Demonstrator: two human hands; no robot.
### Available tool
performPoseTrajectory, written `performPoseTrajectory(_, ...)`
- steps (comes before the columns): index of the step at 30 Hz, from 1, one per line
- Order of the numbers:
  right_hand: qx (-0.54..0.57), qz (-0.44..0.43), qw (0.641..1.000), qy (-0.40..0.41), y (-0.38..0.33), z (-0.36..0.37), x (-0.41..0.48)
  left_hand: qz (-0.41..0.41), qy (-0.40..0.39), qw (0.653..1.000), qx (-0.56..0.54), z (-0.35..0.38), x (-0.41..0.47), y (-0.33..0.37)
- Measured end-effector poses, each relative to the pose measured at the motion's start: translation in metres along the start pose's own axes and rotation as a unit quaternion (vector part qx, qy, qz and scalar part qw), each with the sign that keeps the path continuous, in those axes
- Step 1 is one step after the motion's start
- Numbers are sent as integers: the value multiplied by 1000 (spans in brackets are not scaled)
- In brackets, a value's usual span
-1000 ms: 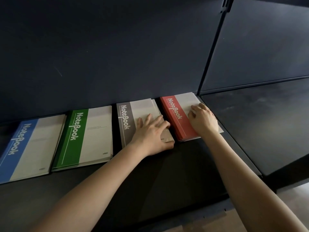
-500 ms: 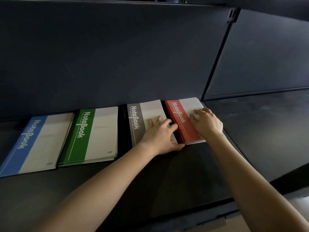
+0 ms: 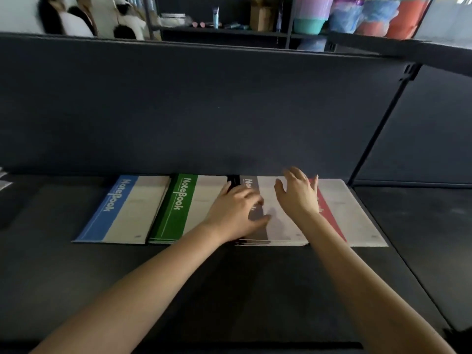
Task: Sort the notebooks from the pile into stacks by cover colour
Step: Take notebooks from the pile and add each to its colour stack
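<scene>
Since half a second ago both hands have shifted leftward: the right hand (image 3: pixel 297 194) has come off the red cover and now hangs over the seam between grey and red, while the left hand (image 3: pixel 238 213) has slid from the pale part of the grey cover to its dark band. The view has also tipped up and now shows over the top of the partition. The dark surface (image 3: pixel 229 290) fills the lower half of the view, and the dark back panel (image 3: pixel 204 111) stands upright behind it. Above the panel's top edge there is shelving (image 3: pixel 229 29) with a row of coloured tubs (image 3: pixel 357 16), all blurred. Four piles of notebooks lie flat in a row against the foot of the panel, each with a coloured band on the left of a pale cover. From left to right they are the blue stack (image 3: pixel 122 210), the green stack (image 3: pixel 178 208), the grey stack (image 3: pixel 283 226) and the red stack (image 3: pixel 355 215). Blue and green sit just beside each other, a narrow dark gap shows between green and grey at the back, and grey and red touch. The left hand lies with loose, uncurled fingers on the grey band, gripping nothing, its outer edge reaching over the green stack's right margin. The right hand is spread wide and holds nothing; whether it touches the cover cannot be told.
</scene>
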State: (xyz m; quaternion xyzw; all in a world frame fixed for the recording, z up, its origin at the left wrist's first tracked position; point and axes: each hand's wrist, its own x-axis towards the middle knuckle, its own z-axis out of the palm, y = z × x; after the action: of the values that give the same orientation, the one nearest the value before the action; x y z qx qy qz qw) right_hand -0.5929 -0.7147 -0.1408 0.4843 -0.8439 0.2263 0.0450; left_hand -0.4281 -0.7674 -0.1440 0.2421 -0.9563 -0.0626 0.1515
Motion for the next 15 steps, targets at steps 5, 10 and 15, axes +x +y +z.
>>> performPoseTrajectory(5, 68, -96, 993, -32, -83, 26, 7, -102, 55, 993, 2, -26, -50, -69)
performPoseTrajectory(10, 144, -189, 968, -78, -171, 55, 2, -200, 86, 976, 18, -59, -114, -121)
performPoseTrajectory(15, 199, -259, 937, -126, -259, 76, -13, -282, 118, 951, 41, -94, -182, -166)
